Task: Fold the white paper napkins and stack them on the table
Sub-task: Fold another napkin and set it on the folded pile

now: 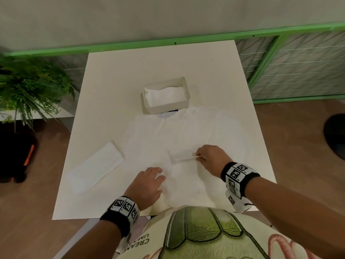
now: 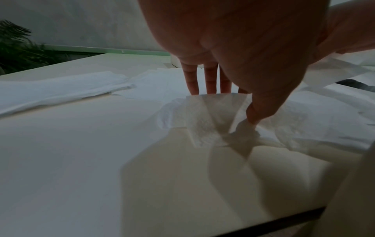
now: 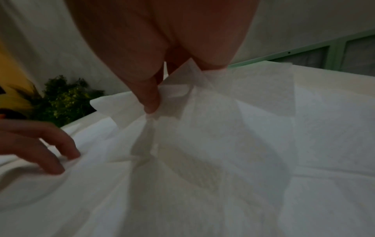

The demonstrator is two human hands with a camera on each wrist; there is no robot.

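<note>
A white paper napkin (image 1: 186,176) lies spread and crumpled on the white table (image 1: 112,81) in front of me, on top of several other opened napkins (image 1: 186,128). My right hand (image 1: 198,156) pinches its far edge between thumb and finger (image 3: 151,102) and holds a flap (image 1: 182,156) lifted and turned toward me. My left hand (image 1: 161,173) pinches the napkin's near left part, which puckers up under the thumb (image 2: 253,115). Left of them lie folded napkins (image 1: 97,165) in a long flat stack (image 2: 61,89).
A white open box (image 1: 166,109) holding more napkins (image 1: 164,96) stands mid-table beyond the spread sheets. A leafy plant (image 1: 28,86) is off the table's left side, a green-framed rail (image 1: 280,62) behind. The table's near edge (image 1: 93,217) is at my body.
</note>
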